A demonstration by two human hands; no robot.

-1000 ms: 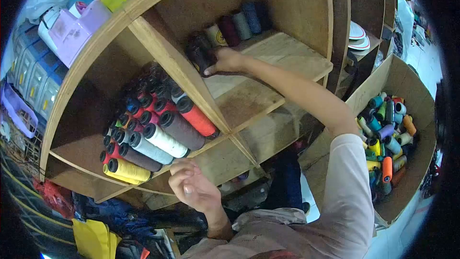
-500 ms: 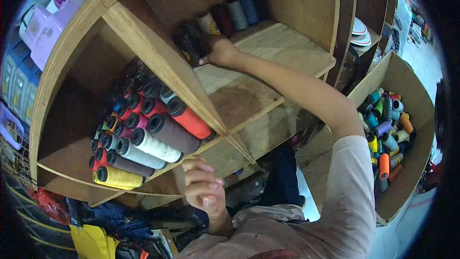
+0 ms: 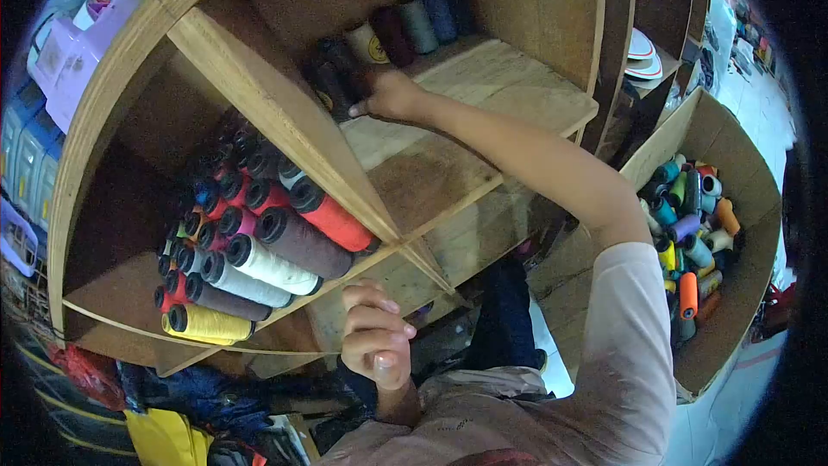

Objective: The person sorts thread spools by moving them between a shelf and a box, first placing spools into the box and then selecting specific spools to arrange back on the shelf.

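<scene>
My right hand [image 3: 388, 95] reaches deep into the upper shelf compartment, closed at a dark thread spool [image 3: 326, 82] standing by the divider. Its thumb lies along the spool's side; the other fingers are mostly hidden. Right beside it in the back row are a cream spool [image 3: 367, 43], a dark maroon spool [image 3: 392, 35], a grey spool [image 3: 418, 24] and a blue spool [image 3: 438, 11]. My left hand [image 3: 377, 336] hangs in front of the shelf, fingers curled in, with nothing visible in them. Near it lies a white spool [image 3: 276, 266] in a stacked pile.
Left of the wooden divider [image 3: 285, 121], many spools lie stacked on their sides, with a yellow spool [image 3: 216, 323] at the front. At the right stands a cardboard box [image 3: 733, 328] of mixed small spools. A purple plastic container [image 3: 73, 60] is at the far left.
The view has shifted slightly. My right hand stays at the dark spool in the back row. My left hand has moved a little to the right, still curled.
</scene>
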